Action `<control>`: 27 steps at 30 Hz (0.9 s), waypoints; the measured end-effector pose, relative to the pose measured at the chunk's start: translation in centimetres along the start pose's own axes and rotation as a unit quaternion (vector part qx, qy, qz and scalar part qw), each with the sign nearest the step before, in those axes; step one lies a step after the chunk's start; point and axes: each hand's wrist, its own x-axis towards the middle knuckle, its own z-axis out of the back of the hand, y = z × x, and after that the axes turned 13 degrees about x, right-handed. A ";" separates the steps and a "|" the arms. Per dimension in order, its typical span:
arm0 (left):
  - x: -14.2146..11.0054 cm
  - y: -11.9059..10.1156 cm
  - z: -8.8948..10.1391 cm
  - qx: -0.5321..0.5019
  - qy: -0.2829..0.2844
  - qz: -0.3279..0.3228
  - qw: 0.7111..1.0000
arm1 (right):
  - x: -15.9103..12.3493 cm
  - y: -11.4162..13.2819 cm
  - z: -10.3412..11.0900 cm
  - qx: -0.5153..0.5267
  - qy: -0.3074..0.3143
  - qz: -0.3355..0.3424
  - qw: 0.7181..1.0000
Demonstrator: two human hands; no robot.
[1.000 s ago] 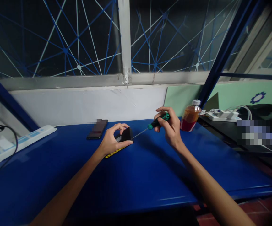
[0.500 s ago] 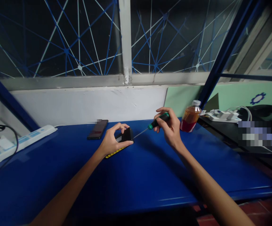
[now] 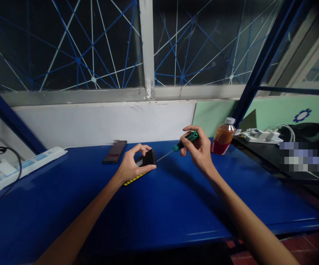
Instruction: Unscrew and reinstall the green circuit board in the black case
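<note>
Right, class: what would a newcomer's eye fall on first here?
Probably the green-and-black screwdriver in the right hand, pointing at the black boxy object that the left hand holds over the blue table. Next, the white-capped bottle of amber drink at the table's back right. Dark windows crossed by blue and white lines fill the top.

Between the forearms, the blue table's dim near side looks passable; a screwdriver bars the middle, a phone the far left, a bottle the far right.
</note>
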 end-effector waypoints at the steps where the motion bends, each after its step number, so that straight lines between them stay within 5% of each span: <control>1: 0.0 0.0 0.0 0.001 0.001 0.000 1.000 | 0.0 0.0 -0.1 -0.011 -0.008 0.003 1.000; 27: 0.0 0.0 0.0 0.002 0.001 -0.003 1.000 | 0.0 -0.2 0.0 -0.011 -0.013 -0.004 1.000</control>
